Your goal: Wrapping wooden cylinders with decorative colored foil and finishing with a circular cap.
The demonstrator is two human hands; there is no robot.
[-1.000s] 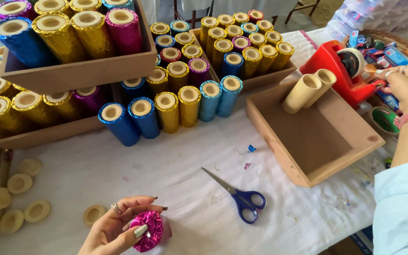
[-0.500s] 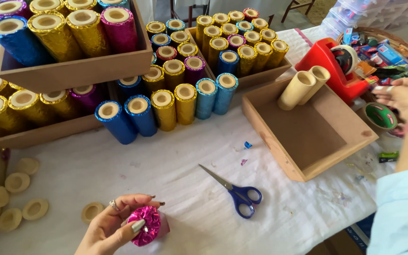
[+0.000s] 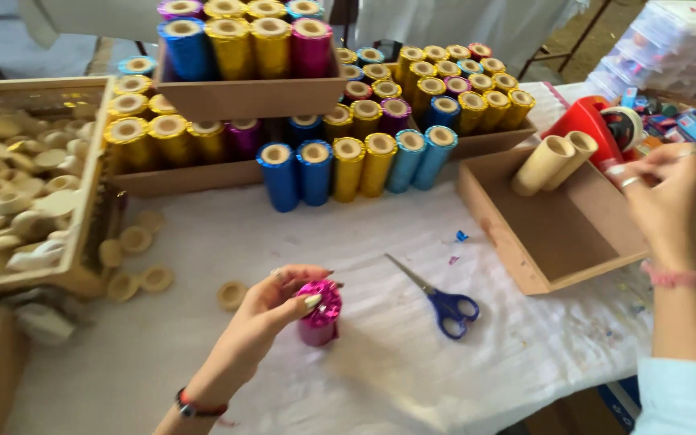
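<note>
1 pink foil-wrapped tube (image 3: 319,312), likely light and crushable, stands clamped at its crinkled top by the left hand (image 3: 271,310) fingers (image 3: 309,301); the right hand (image 3: 664,201) fingers pinch something small and unclear.

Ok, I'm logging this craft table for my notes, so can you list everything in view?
Foil-wrapped tubes: dozens; gold, blue, pink, purple; stacked in wooden trays at the back.
Pink foil tube: one, upright on the white cloth, front centre.
Scissors: one pair, blue handles, right of the pink tube.
Wooden tray: one, brown, right side.
Bare cardboard tubes: two, beige, leaning in that tray.
Tape dispenser: one, red, behind the tray.
Round caps: many, beige, loose at left and filling a box.
Left hand: on the pink tube.
Right hand: raised at right, pinching something too thin to identify.
</note>
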